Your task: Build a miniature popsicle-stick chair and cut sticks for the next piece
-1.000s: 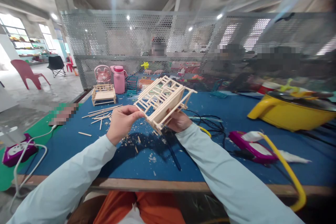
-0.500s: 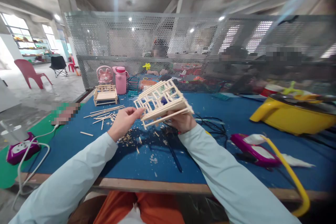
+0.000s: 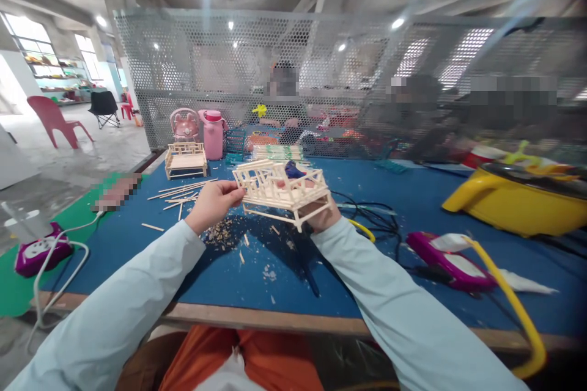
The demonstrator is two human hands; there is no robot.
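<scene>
A small model bench of thin wooden sticks is held above the table, seat side up and slightly tilted. My left hand pinches its left end between thumb and fingers. My right hand is closed around the right end from below, its fingers partly hidden behind the sticks. A second stick-built model bench stands on the table at the back left. Loose wooden sticks lie in front of it. Beneath my hands are wood crumbs and a dark blue tool handle.
A pink thermos jug stands before the perforated metal screen, with a bundle of sticks nearby. At right are a yellow electric pan, a purple power strip and black cables. Another purple socket sits at left.
The held model has been tipped from a steep slant to nearly level, its right end lower. Both hands still grip it. The bundle of sticks behind it now shows.
</scene>
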